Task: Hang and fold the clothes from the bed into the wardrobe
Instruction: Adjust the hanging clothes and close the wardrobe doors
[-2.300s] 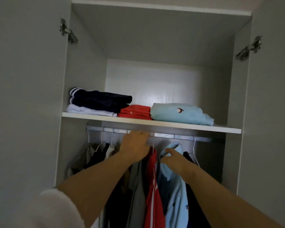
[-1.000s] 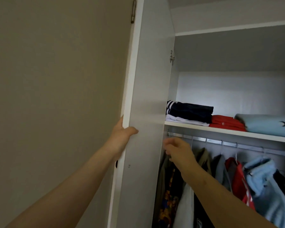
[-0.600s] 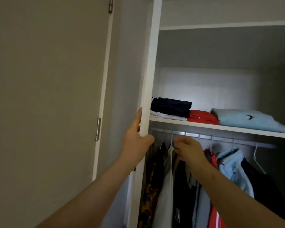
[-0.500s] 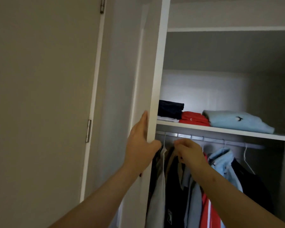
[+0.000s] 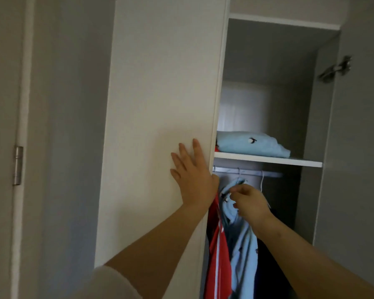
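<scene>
Swung further closed, the door [image 5: 160, 104] bears the left hand [image 5: 194, 175], fingers flat, while below the rail [image 5: 246, 172] the right hand [image 5: 249, 203] seemingly pinches the soft, lightweight blue shirt [image 5: 243, 244] by its collar.

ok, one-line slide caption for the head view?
Left hand flat on the wardrobe door, right hand at the hanging light-blue shirt; folded blue top on shelf.

Left hand [image 5: 193, 180], earlier gripping the wardrobe door [image 5: 160, 104] by its edge, now presses flat on its face (door swung further shut).
</scene>
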{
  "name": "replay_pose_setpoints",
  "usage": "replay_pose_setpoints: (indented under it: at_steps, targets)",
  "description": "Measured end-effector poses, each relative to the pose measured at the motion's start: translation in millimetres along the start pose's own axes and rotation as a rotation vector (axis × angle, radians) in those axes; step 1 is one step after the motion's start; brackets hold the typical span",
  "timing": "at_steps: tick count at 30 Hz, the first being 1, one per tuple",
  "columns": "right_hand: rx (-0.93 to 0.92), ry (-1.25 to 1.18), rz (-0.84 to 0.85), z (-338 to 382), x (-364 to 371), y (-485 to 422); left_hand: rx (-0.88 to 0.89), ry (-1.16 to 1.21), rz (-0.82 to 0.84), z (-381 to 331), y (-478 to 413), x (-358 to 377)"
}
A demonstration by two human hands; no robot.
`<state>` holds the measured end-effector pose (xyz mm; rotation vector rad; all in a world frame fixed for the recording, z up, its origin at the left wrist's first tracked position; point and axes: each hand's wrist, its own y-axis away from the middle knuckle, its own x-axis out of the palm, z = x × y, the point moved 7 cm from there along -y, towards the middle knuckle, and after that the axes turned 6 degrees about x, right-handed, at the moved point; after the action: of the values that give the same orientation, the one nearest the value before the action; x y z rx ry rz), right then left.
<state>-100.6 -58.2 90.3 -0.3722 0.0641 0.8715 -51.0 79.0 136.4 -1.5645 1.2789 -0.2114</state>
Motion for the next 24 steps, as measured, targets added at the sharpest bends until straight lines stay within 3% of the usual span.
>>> replay_pose_setpoints:
  at_steps: [10, 24]
  targets:
    - [0.019, 0.128, -0.013, -41.5, -27.4, -71.9, -0.064, -0.185, -0.129, 9.9, -59.4, 108.2]
    - [0.055, 0.169, 0.047, -78.1, -36.3, -140.6, -0.111, -0.305, -0.21, 37.9, -103.7, 172.7]
